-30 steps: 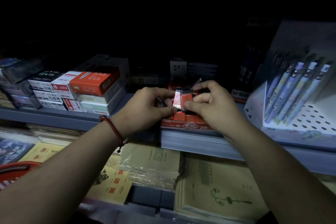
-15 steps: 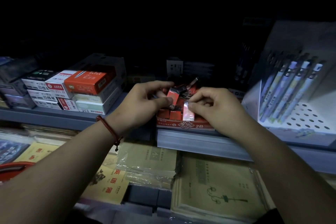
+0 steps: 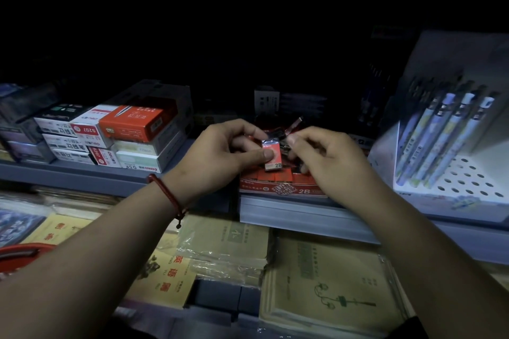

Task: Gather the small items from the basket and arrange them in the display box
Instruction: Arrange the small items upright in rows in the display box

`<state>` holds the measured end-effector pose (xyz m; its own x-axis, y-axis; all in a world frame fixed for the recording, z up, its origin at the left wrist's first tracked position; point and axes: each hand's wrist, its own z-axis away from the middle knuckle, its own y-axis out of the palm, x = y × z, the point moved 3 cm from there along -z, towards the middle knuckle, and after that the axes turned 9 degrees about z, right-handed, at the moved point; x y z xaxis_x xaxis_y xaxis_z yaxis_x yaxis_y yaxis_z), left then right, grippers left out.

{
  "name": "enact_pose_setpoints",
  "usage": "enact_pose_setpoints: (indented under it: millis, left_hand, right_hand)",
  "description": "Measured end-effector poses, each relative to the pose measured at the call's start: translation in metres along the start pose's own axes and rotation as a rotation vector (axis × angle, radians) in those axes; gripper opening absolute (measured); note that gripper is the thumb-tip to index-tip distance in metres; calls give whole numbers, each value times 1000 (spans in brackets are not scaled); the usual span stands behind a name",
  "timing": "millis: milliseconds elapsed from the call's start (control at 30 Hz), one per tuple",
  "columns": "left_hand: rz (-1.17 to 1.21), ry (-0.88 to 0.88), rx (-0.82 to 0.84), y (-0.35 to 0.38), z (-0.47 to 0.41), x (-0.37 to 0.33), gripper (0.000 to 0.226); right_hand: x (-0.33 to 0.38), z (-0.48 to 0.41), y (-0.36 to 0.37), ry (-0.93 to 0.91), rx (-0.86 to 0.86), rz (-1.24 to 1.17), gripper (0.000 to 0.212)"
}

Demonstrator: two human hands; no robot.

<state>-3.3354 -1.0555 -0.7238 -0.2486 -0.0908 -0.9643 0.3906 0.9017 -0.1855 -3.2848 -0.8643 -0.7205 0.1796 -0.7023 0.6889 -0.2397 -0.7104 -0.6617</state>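
My left hand point(image 3: 228, 150) pinches a small red eraser point(image 3: 273, 155) marked 2B, thumb on its face, and holds it just above the red display box point(image 3: 281, 190) on the shelf. Rows of red erasers point(image 3: 275, 175) stand inside the box. More wrapped pieces point(image 3: 294, 124) stick up loosely at the back of the box. My right hand point(image 3: 327, 158) hovers over the box's right half with curled fingers, its thumb tip close to the eraser. Shadow hides whether it grips anything. The red basket point(image 3: 16, 253) shows only as a rim at the lower left.
Stacked stationery boxes point(image 3: 129, 129) fill the shelf left of the display box. A white pen stand point(image 3: 451, 146) with several pens sits on the right. Wrapped exercise books point(image 3: 330, 283) lie on the lower shelf under my arms. The shelf back is dark.
My right hand set its eraser down into the box and rose again. My left hand turned a red eraser so its 2B face shows. Both hands stayed over the box.
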Motion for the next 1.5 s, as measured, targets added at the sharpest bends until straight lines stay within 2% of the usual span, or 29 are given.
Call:
enact_pose_setpoints:
  millis: [100, 233, 367, 533, 600, 667, 733, 800, 933, 1067, 1300, 1367, 1433, 1500]
  left_hand:
    - [-28, 19, 37, 3, 0, -2, 32]
    - [-120, 50, 87, 6, 0, -3, 28]
    - [-134, 87, 82, 7, 1, -4, 28]
    - [-140, 102, 67, 15, 1, -4, 28]
    - [-204, 115, 80, 15, 2, -4, 35]
    - [-369, 123, 161, 15, 3, -2, 50]
    - [-629, 157, 231, 15, 4, 0, 70]
    - [-731, 181, 238, 16, 4, 0, 78]
    - [-686, 199, 213, 17, 2, 0, 74]
    - [-613, 179, 204, 17, 4, -1, 75]
    - [-575, 183, 196, 16, 5, -2, 66]
    - [-484, 160, 197, 12, 5, -2, 64]
    - [-352, 176, 120, 7, 3, -1, 51]
    - [-271, 204, -43, 0, -1, 0, 30]
  right_hand:
    - [2, -1, 1, 3, 25, -102, 9]
    - [-3, -3, -3, 21, 13, -164, 15]
    - [-2, 0, -4, -22, 100, -176, 16]
    - [-3, -1, -4, -12, 21, -179, 15]
    - [-6, -2, -11, 9, -51, -185, 14]
    - [-11, -2, -18, 14, -94, -130, 13]
    - [-15, -2, -22, 9, -72, -62, 13]
    - [-17, -1, -21, 8, -12, -3, 14]
    - [-15, 1, -16, -39, 78, 166, 12]
    - [-12, 1, -16, -113, 84, 255, 10]
    - [-12, 1, -14, -92, 58, 237, 9]
    - [-11, 2, -15, -87, 27, 222, 11]
    - [-10, 1, -15, -84, -45, 195, 12]
    - [-9, -2, -16, -65, -143, 161, 11]
